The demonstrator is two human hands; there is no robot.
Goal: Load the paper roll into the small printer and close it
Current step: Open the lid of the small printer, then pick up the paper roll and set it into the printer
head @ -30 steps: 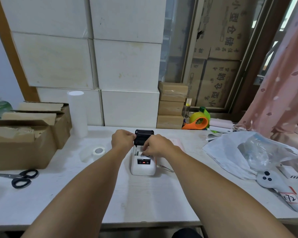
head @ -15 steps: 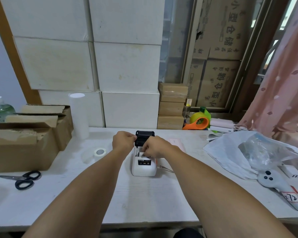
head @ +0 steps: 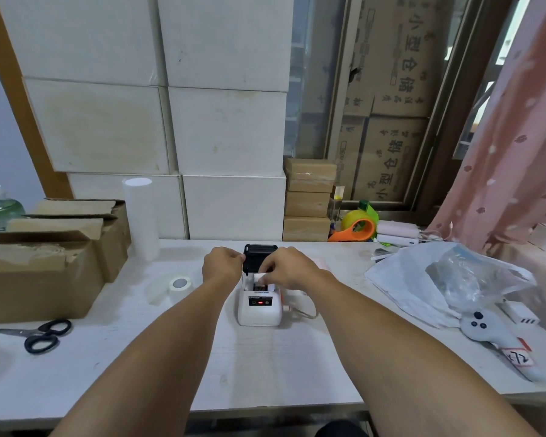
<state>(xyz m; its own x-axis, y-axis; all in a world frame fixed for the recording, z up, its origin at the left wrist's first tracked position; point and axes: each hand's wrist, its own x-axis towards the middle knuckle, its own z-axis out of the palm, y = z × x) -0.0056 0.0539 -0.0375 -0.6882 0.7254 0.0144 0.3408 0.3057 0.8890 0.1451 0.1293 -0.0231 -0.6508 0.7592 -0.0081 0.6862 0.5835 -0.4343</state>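
Observation:
A small white printer [head: 259, 310] stands mid-table with its black lid [head: 260, 255] swung up and open. My left hand [head: 222, 265] pinches the lid's left edge. My right hand [head: 287, 269] is curled over the open paper bay, fingertips on a white strip of the paper roll [head: 259, 277] that shows just above the bay. Most of the roll is hidden by the hand. A small screen with a red light faces me on the printer's front.
A spare small paper roll [head: 180, 284] lies left of the printer, a tall white roll [head: 141, 217] and open cardboard boxes [head: 44, 263] farther left, scissors [head: 43, 335] near the front left. A plastic bag [head: 448, 279], a grey controller [head: 498, 342] and a tape dispenser [head: 358, 227] lie right.
My right hand has shifted slightly, and a white strip of paper now shows under its fingertips. The left hand stays on the lid.

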